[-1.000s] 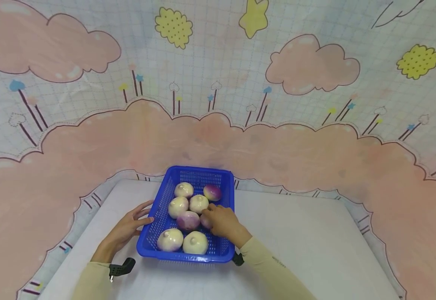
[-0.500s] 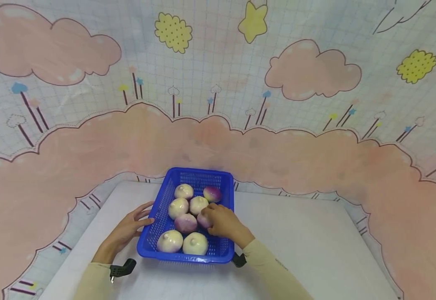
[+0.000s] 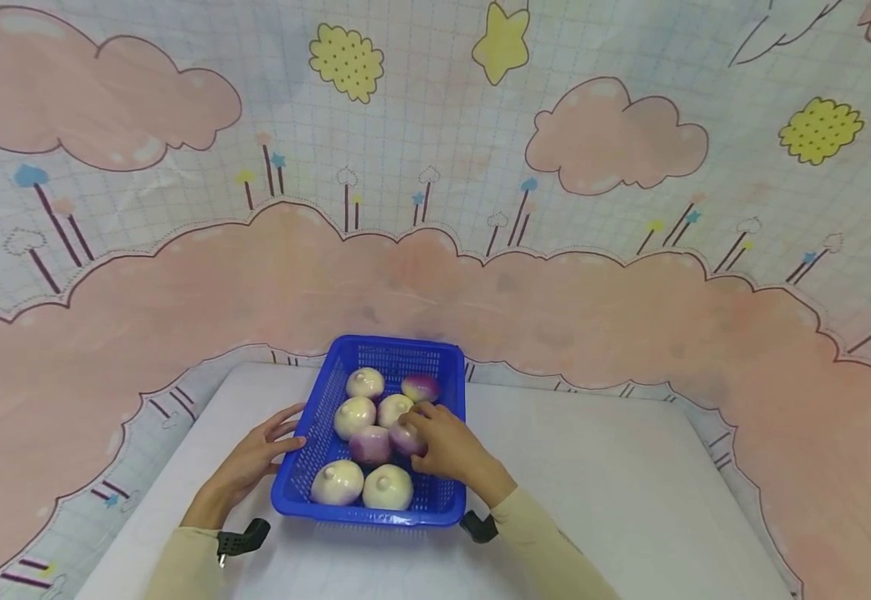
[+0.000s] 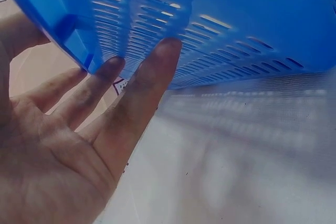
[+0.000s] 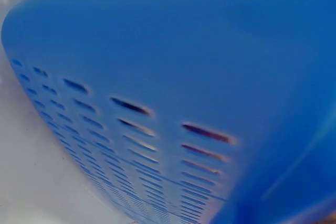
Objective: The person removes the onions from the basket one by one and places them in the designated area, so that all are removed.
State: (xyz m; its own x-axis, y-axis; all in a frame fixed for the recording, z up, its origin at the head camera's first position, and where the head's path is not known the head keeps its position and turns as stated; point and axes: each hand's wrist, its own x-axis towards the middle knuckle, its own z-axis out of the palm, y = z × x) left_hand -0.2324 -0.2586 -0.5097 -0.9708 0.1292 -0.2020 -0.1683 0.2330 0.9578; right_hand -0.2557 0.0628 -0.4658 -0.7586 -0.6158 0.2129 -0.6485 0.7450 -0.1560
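Observation:
A blue plastic basket (image 3: 443, 517) holds several round onions, cream-white with purple parts. My right hand (image 3: 450, 446) reaches over the basket's right side, its fingers and thumb curled round a purplish onion (image 3: 405, 439). Another purple onion (image 3: 370, 446) lies just left of that one. Two whiter onions (image 3: 337, 482) sit at the near end. On the left, my left hand (image 3: 255, 454) rests against the basket's side, fingers extended along the slotted outer wall (image 4: 210, 35) and thumb at the rim. The right wrist view shows only the basket's slotted wall (image 5: 157, 77); my right hand is hidden there.
The basket stands on a white table (image 3: 593, 483), close to its far edge. Behind hangs a patterned cloth (image 3: 555, 300) with pink clouds. Dark wrist camera mounts (image 3: 243, 537) sit at both wrists, the right one near the basket's lower right corner.
My right hand has shifted slightly right and down, and more of the onion in it shows. The purple onion beside it has moved a little left. My left hand stays at the rim.

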